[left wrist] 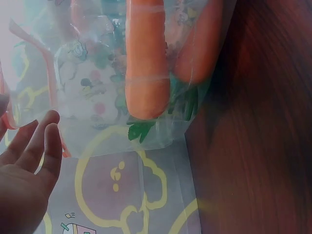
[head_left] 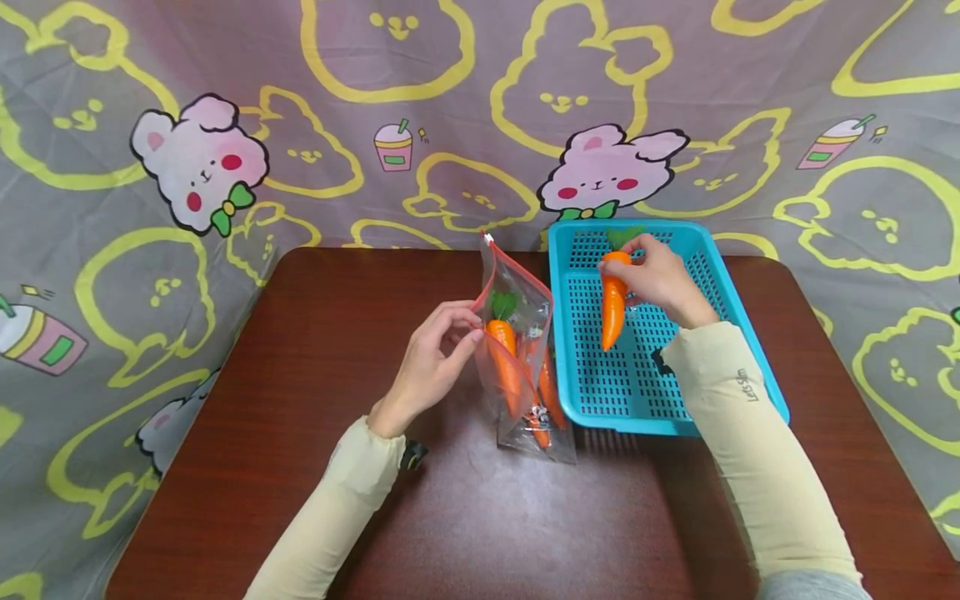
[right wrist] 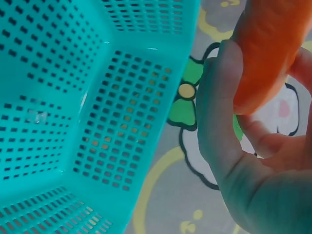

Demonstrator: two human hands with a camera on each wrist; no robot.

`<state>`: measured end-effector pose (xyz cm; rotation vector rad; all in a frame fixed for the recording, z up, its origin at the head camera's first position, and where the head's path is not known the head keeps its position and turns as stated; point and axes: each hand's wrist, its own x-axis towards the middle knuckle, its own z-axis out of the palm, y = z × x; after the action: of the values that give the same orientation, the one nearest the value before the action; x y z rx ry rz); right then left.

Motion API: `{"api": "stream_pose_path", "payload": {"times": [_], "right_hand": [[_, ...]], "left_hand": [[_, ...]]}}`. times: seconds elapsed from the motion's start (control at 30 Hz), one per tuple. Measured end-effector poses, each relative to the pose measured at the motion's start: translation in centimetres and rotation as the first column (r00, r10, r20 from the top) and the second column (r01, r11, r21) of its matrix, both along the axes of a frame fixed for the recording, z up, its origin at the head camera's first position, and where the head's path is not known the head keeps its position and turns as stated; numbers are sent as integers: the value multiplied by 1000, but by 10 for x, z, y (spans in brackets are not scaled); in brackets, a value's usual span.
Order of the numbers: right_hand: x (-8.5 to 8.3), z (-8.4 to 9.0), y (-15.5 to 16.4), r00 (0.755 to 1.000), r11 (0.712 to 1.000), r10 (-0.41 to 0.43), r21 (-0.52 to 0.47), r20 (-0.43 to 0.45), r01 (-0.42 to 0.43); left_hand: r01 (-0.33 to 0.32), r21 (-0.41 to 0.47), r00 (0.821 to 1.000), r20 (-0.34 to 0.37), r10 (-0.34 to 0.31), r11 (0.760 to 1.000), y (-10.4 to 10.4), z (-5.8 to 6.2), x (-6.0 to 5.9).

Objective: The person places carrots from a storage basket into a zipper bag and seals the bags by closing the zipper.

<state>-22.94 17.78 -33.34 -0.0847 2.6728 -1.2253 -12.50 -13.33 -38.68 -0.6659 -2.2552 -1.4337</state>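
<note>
R hand (head_left: pixel 660 279) grip clamped on carrot (head_left: pixel 612 310) above basket (head_left: pixel 738 333), tip at 6 o'clock. L hand (head_left: pixel 427 362) pinches zip bag (head_left: pixel 525 367) rim at bag's 9 o'clock – standing on worktop (head_left: pixel 300 417). Risk: w/ mouth barely open, carrot snags – bag topples.

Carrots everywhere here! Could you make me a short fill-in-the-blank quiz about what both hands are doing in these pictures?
1. The right hand holds a carrot above the ____ basket.
2. The left hand pinches the open edge of a clear ____ with carrots inside.
3. The basket and the bag stand on a dark ____ table.

Missing words: blue; bag; brown
</note>
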Motion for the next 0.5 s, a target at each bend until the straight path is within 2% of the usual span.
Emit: {"api": "stream_pose_path", "payload": {"times": [0.2,0.5], "right_hand": [[3,10,-6,998,999,-1,-40,-63,-1],[7,31,-18,988,984,-75,-170,-135,51]], "left_hand": [[0,22,1000,11,0,1000,1,0,-1],[7,25,1000,6,-7,1000,3,3,-1]]}}
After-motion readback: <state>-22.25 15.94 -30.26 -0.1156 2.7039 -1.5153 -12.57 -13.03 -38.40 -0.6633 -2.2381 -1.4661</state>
